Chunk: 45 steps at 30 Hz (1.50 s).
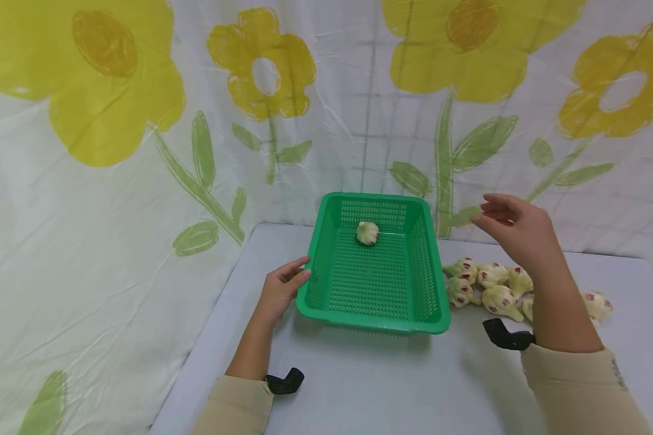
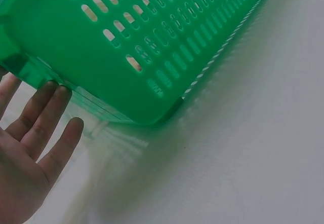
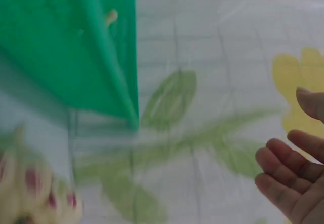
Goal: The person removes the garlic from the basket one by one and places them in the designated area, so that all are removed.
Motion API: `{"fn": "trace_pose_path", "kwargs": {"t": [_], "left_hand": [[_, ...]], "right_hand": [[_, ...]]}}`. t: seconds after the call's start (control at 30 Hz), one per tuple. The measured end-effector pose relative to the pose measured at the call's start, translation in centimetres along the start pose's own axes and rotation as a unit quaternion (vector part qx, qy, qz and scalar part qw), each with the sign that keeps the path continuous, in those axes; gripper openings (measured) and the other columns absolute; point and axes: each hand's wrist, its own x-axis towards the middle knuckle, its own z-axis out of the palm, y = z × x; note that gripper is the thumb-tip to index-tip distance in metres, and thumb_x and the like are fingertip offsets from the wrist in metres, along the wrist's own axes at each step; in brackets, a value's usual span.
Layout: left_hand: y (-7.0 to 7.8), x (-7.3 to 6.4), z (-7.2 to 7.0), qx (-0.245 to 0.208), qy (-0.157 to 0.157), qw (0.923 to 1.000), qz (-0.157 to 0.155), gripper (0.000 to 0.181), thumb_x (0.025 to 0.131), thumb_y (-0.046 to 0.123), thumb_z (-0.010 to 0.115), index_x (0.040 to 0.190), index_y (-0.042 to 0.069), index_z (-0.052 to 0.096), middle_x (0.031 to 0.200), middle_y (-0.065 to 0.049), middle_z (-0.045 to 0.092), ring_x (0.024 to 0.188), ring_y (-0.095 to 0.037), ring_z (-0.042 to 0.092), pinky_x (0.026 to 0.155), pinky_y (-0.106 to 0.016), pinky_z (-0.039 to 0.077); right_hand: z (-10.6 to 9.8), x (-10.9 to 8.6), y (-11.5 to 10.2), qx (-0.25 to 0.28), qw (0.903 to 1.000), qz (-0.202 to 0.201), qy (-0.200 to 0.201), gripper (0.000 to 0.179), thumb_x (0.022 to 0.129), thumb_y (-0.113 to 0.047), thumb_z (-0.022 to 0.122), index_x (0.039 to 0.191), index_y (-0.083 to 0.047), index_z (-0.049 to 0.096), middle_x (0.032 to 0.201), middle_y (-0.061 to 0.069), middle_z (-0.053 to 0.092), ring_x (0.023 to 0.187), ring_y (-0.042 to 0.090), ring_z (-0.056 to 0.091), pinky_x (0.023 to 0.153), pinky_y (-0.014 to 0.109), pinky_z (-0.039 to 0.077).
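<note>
A green plastic basket (image 1: 370, 324) with slotted walls stands on the table, holding one pale garlic bulb (image 1: 367, 233) near its far end. My left hand (image 1: 280, 291) is at the basket's left rim. Its fairly straight fingertips touch the rim from outside in the left wrist view, where the thumb is hidden. Raised to the right of the basket, my right hand (image 1: 517, 232) has loosely bent fingers and holds nothing. Below it lie several garlic bulbs (image 1: 499, 300) with reddish-purple patches, partly covered by my right forearm.
The white table (image 1: 359, 386) backs onto a hanging cloth (image 1: 337, 145) printed with yellow flowers and green leaves. One garlic bulb (image 1: 597, 305) lies right of my forearm. Both wrists carry black camera mounts (image 1: 285, 382).
</note>
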Motion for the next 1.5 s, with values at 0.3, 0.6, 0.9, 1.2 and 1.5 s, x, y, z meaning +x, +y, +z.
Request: {"fn": "trace_pose_path", "kwargs": {"t": [0.3,0.6,0.9,1.2,1.5], "left_hand": [[0.0,0.1,0.0,-0.002,0.002,1.0,-0.006,0.041,0.09,0.027,0.073,0.129,0.015,0.066,0.098,0.001,0.062,0.086,-0.01,0.055,0.066,-0.021,0.048],[-0.1,0.1,0.0,-0.004,0.003,1.0,-0.004,0.038,0.09,0.027,0.073,0.127,0.016,0.068,0.098,0.001,0.061,0.088,-0.012,0.055,0.067,-0.022,0.048],[0.0,0.1,0.2,-0.005,-0.004,1.0,0.0,0.039,0.09,0.025,0.073,0.127,0.015,0.068,0.098,-0.001,0.063,0.089,-0.012,0.057,0.069,-0.023,0.052],[0.0,0.2,0.0,-0.006,0.002,0.9999,-0.01,0.04,0.089,0.026,0.074,0.127,0.015,0.067,0.099,-0.001,0.063,0.09,-0.014,0.057,0.072,-0.024,0.053],[0.5,-0.1,0.0,-0.006,-0.006,0.9997,-0.021,0.042,0.091,0.025,0.072,0.131,0.013,0.065,0.099,0.002,0.061,0.09,-0.011,0.056,0.073,-0.023,0.052]], "right_hand": [[6.1,6.0,-4.9,0.147,0.9884,-0.037,-0.009,0.056,0.091,-0.05,0.064,0.139,-0.022,0.056,0.123,0.005,0.064,0.111,0.015,0.058,0.093,0.037,0.047],[13.3,10.5,-6.7,0.361,0.9269,0.037,-0.097,0.051,0.093,-0.03,0.069,0.137,-0.008,0.056,0.128,0.006,0.058,0.125,0.028,0.053,0.104,0.042,0.045],[17.8,11.4,-5.0,0.274,0.9463,0.107,-0.135,0.058,0.094,-0.03,0.068,0.144,-0.008,0.049,0.147,0.012,0.049,0.137,0.03,0.042,0.113,0.047,0.035],[20.0,11.6,-3.5,0.201,0.9501,0.103,-0.215,0.061,0.094,-0.016,0.065,0.15,-0.008,0.04,0.158,0.013,0.034,0.146,0.035,0.028,0.114,0.052,0.032],[20.8,11.6,-2.6,0.138,0.9524,0.089,-0.257,0.061,0.096,-0.018,0.063,0.151,-0.007,0.038,0.158,0.018,0.03,0.144,0.039,0.03,0.111,0.055,0.034]]}}
